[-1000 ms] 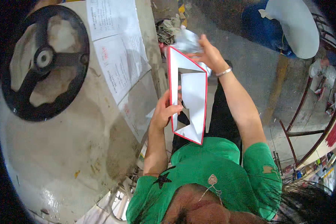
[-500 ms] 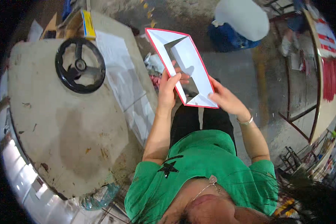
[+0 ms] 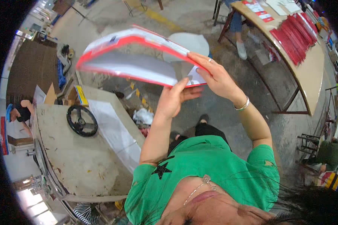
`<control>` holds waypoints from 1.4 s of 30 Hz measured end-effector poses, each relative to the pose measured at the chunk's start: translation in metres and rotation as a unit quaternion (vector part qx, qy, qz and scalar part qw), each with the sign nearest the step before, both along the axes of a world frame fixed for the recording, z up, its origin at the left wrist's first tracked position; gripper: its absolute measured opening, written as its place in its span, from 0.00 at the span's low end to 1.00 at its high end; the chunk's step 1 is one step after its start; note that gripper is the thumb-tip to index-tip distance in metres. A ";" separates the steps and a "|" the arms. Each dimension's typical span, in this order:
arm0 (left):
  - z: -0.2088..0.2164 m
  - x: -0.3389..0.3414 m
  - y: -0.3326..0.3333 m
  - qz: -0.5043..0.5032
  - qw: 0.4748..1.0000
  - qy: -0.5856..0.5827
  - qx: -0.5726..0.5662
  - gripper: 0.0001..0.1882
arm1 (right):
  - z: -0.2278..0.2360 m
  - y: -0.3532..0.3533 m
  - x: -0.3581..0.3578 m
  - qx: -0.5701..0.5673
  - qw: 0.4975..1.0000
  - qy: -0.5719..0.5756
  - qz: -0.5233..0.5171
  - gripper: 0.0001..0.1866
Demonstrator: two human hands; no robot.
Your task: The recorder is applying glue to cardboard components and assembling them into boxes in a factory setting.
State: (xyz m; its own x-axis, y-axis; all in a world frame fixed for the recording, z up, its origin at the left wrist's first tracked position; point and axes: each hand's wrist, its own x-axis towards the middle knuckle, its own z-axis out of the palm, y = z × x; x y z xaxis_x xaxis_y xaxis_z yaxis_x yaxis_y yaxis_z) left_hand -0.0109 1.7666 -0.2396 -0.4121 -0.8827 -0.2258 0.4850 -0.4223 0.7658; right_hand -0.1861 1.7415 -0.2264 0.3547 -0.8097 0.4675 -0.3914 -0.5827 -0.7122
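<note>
In front of me, raised above the floor, is a cardboard box sleeve [image 3: 161, 78], white inside with red edges, open through its middle. It is tilted, and its far-left end is smeared by motion. My left hand [image 3: 171, 102] grips the lower edge near the right end, thumb on the inside and fingers beneath. At the right end my right hand [image 3: 218, 78], wearing a ring and a bracelet, pinches the upper wall with its fingers outside and its thumb tucked in. Both hands are closed on the card.
A worn table [image 3: 79, 157] at left bears a black handwheel [image 3: 82, 120], white paper sheets [image 3: 114, 131] and a yellow box [image 3: 81, 95]. Beyond the sleeve stands a white stool [image 3: 199, 41]. Red strips [image 3: 294, 37] lie on the right-hand table [image 3: 311, 80]. Other people are nearby.
The sleeve has swung left and turned from upright to lengthwise across my view. My right hand has moved up along its end. My view now takes in more of the room.
</note>
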 end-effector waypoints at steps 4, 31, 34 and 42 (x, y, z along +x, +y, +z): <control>0.020 -0.044 -0.013 0.008 0.988 0.102 -0.118 0.19 | 0.023 -0.008 -0.032 -0.095 0.993 -0.017 -0.065 0.27; -0.001 -0.019 -0.134 0.252 0.934 -0.097 -0.236 0.20 | 0.006 -0.112 0.052 0.227 0.904 -0.361 0.025 0.17; 0.007 0.025 -0.166 0.284 0.927 -0.006 -0.244 0.20 | 0.014 -0.133 0.079 0.277 0.912 -0.291 0.078 0.27; 0.035 0.090 -0.217 0.097 0.967 0.210 -0.110 0.18 | 0.021 -0.194 0.102 0.154 0.933 -0.326 0.007 0.48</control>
State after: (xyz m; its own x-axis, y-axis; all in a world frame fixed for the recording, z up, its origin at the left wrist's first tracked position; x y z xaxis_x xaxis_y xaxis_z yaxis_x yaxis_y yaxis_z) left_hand 0.0792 1.5498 -0.2050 -0.2491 -0.9600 0.1275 0.8262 -0.1420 0.5451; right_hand -0.0839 1.5475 -0.2050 0.0879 -0.9390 0.3325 0.1889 -0.3121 -0.9311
